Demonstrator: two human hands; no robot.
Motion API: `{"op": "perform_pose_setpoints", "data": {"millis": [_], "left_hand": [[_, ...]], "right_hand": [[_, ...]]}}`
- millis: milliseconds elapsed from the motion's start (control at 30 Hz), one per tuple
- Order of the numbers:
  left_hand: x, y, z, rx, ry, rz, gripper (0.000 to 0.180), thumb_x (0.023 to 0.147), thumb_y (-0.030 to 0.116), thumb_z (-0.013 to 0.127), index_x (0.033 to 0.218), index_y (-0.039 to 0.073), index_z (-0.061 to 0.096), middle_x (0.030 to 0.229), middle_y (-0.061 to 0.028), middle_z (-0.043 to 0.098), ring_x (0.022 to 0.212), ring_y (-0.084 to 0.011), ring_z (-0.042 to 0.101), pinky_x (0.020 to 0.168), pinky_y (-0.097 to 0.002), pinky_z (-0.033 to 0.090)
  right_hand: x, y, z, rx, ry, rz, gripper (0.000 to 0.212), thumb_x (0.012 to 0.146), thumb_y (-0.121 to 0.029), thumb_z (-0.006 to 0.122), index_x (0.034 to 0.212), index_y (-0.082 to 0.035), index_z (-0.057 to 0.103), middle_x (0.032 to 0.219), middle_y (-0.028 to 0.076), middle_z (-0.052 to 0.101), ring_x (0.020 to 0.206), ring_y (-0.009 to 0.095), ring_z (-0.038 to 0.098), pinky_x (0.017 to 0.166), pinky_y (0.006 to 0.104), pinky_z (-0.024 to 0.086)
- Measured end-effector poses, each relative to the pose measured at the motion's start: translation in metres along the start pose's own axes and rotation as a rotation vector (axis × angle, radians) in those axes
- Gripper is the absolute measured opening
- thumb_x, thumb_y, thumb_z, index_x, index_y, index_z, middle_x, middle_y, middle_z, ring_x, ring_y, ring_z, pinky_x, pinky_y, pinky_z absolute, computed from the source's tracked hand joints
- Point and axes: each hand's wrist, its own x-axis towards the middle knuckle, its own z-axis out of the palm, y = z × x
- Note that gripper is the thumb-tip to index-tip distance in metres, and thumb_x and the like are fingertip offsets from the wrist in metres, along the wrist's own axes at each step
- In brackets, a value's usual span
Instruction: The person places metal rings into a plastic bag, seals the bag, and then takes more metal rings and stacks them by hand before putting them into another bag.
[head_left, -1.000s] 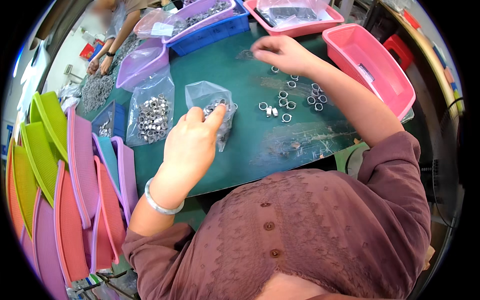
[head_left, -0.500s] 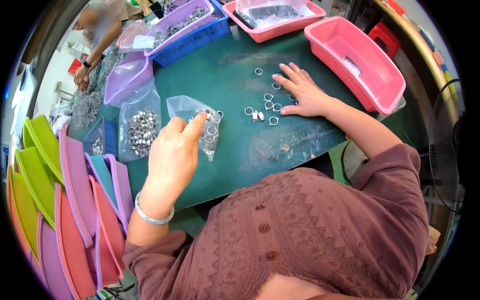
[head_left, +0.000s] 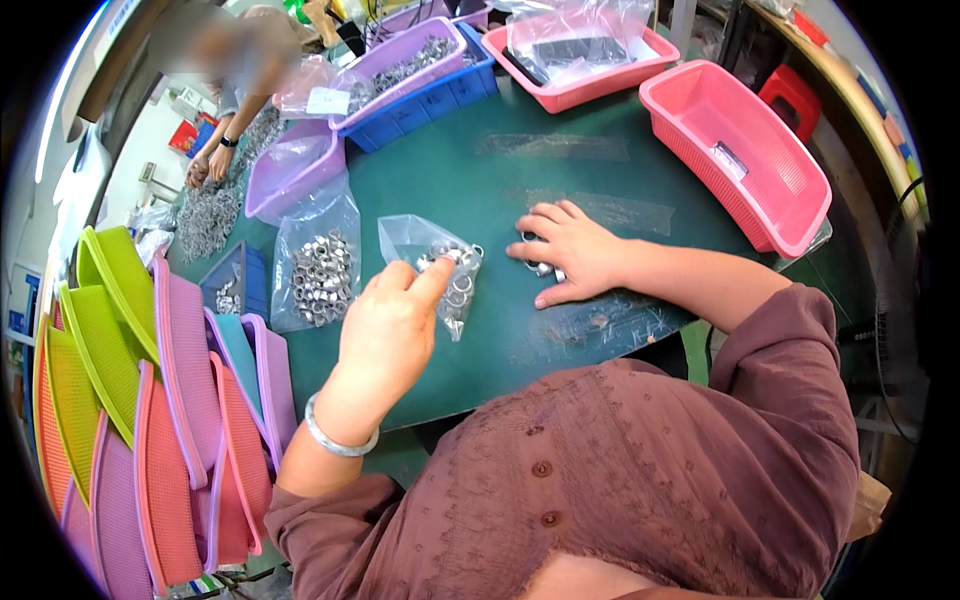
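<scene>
My left hand (head_left: 388,325) is closed at the near side of a small clear plastic bag (head_left: 402,235) holding several silvery ring clamps (head_left: 460,285). Its index finger reaches over the clamps at the bag's mouth; the thumb is mostly hidden. To the right, my right hand (head_left: 575,250) lies palm down with fingers spread over loose ring clamps (head_left: 543,268) on the green table. Most of those clamps are covered by the hand. Left of my left hand lies a fuller clear bag (head_left: 322,280) of metal rings.
A pink basket (head_left: 745,170) stands at the right, another pink basket (head_left: 600,90) at the back. A purple tray of metal parts (head_left: 415,70) rests on a blue crate (head_left: 430,112). Stacked colourful baskets (head_left: 170,400) fill the left side. Another person's hands (head_left: 210,165) work at a metal heap.
My right hand has drawn left and nearer, gathering the scattered clamps beneath it toward the small bag. My left hand stays at the bag. The whole view has shifted slightly.
</scene>
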Motion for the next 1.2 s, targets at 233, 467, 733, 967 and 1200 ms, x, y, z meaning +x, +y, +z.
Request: {"op": "perform_pose_setpoints", "data": {"millis": [233, 467, 733, 967, 1200], "left_hand": [[0.005, 0.004, 0.005, -0.021, 0.030, 0.024, 0.033, 0.077, -0.002, 0.057, 0.108, 0.008, 0.064, 0.074, -0.0119, 0.049, 0.067, -0.0300, 0.054, 0.059, -0.0386, 0.045], [0.001, 0.006, 0.001, 0.001, 0.004, 0.011, 0.035, 0.077, -0.002, 0.056, 0.109, 0.010, 0.063, 0.075, -0.0117, 0.050, 0.068, -0.0304, 0.055, 0.060, -0.0393, 0.045], [0.000, 0.003, 0.002, 0.069, -0.045, 0.018, 0.035, 0.079, 0.003, 0.055, 0.112, 0.012, 0.060, 0.081, -0.0106, 0.053, 0.074, -0.0289, 0.058, 0.062, -0.0390, 0.050], [0.003, 0.006, 0.003, 0.047, -0.004, 0.028, 0.031, 0.080, 0.002, 0.056, 0.110, 0.010, 0.063, 0.075, -0.0118, 0.050, 0.068, -0.0302, 0.056, 0.060, -0.0392, 0.046], [0.005, 0.005, 0.004, 0.049, -0.005, 0.028, 0.030, 0.082, 0.005, 0.057, 0.111, 0.009, 0.062, 0.075, -0.0132, 0.051, 0.068, -0.0318, 0.056, 0.061, -0.0400, 0.046]], "right_hand": [[0.006, -0.008, 0.004, -0.124, -0.012, 0.081, 0.036, 0.077, -0.037, 0.063, 0.105, -0.016, 0.060, 0.107, 0.011, 0.050, 0.102, 0.029, 0.045, 0.078, 0.0418, 0.040], [0.020, -0.003, 0.001, -0.251, -0.062, 0.085, 0.034, 0.080, -0.036, 0.060, 0.108, -0.018, 0.059, 0.091, 0.011, 0.052, 0.088, 0.027, 0.050, 0.063, 0.0377, 0.047], [0.034, 0.001, 0.007, -0.266, -0.114, 0.115, 0.027, 0.082, -0.028, 0.058, 0.103, -0.010, 0.057, 0.088, 0.014, 0.053, 0.082, 0.030, 0.055, 0.062, 0.0389, 0.052], [0.035, 0.011, 0.017, -0.239, -0.047, 0.054, 0.024, 0.084, -0.027, 0.058, 0.095, -0.006, 0.057, 0.087, 0.015, 0.055, 0.079, 0.030, 0.058, 0.063, 0.0385, 0.053], [0.038, 0.015, 0.016, -0.169, -0.089, 0.115, 0.025, 0.084, -0.028, 0.059, 0.091, -0.004, 0.056, 0.084, 0.015, 0.059, 0.080, 0.032, 0.062, 0.069, 0.0407, 0.052]]}}
